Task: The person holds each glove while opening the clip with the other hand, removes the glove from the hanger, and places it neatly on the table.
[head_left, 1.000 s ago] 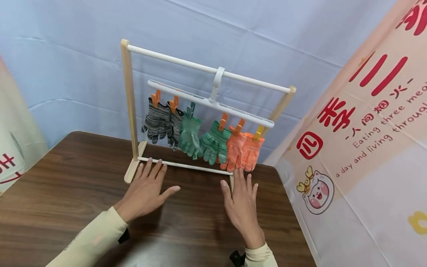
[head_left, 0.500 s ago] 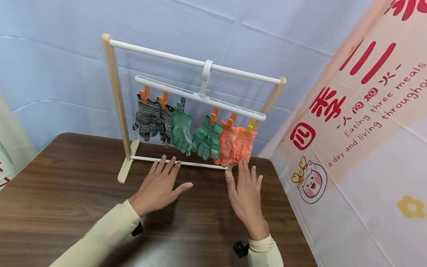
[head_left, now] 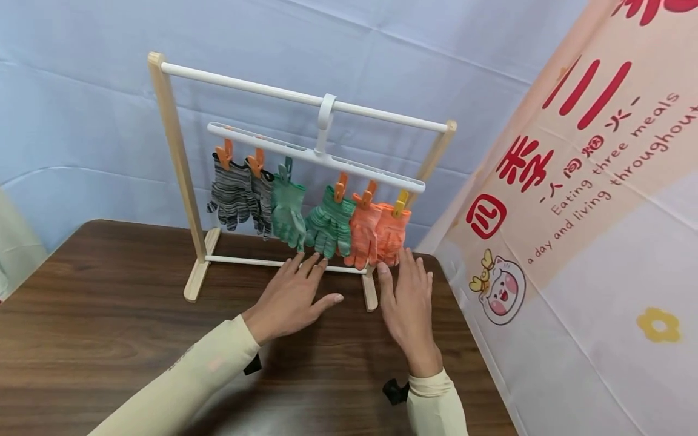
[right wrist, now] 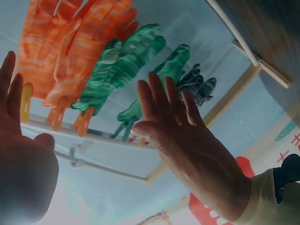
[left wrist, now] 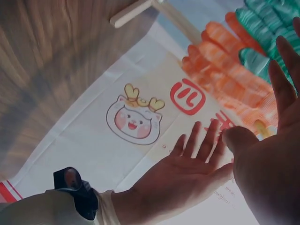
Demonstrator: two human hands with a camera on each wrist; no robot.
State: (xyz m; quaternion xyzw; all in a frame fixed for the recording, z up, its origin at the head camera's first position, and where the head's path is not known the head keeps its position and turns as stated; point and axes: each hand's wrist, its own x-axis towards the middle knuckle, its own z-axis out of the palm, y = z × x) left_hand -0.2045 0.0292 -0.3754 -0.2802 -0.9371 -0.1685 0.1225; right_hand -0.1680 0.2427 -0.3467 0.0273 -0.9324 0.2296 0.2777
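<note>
A white bar hanger (head_left: 316, 156) hangs by its hook from the top rod of a small wooden rack (head_left: 176, 157). Clothes pegs (head_left: 340, 188) clip several gloves to it: grey-and-black gloves (head_left: 231, 194) at left, green gloves (head_left: 329, 224) in the middle, orange gloves (head_left: 391, 233) at right. In front of the rack, my left hand (head_left: 291, 297) is spread palm down, fingertips just below the green gloves. My right hand (head_left: 409, 306) has straight fingers, its tips overlapping the lower edge of the orange gloves in the head view. Neither hand holds anything.
The rack stands on a dark wooden table (head_left: 98, 339), its feet (head_left: 196, 280) pointing toward me. Behind it hangs a pale blue cloth (head_left: 98, 121). A printed banner (head_left: 589, 242) with red characters and a cartoon face runs along the right side.
My left hand has moved right along the rack's front, from near its left foot to below the green gloves. My right hand has shifted slightly right, uncovering the right foot. The view has shifted.
</note>
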